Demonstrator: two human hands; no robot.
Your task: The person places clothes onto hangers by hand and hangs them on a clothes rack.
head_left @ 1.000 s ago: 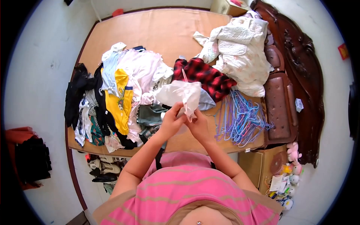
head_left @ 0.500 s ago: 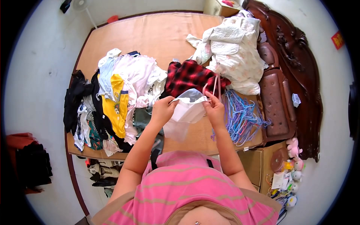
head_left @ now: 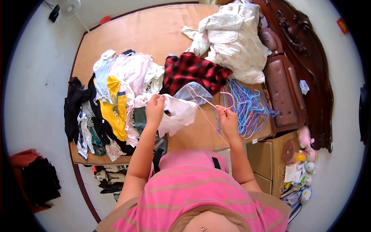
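One pink hanger over tan bed — pale walls around.

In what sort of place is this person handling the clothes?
Most likely a bedroom. A carved dark headboard with brown padded panels stands along one side of what looks like a wide bed with a smooth tan surface.

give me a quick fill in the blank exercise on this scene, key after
The garment held in the left hand is ____.
The hanger held in the right hand is ____.
The checked cloth is red and ____.
The yellow garment lies toward the person's ____ side.

Missing words: white; pink; black; left.
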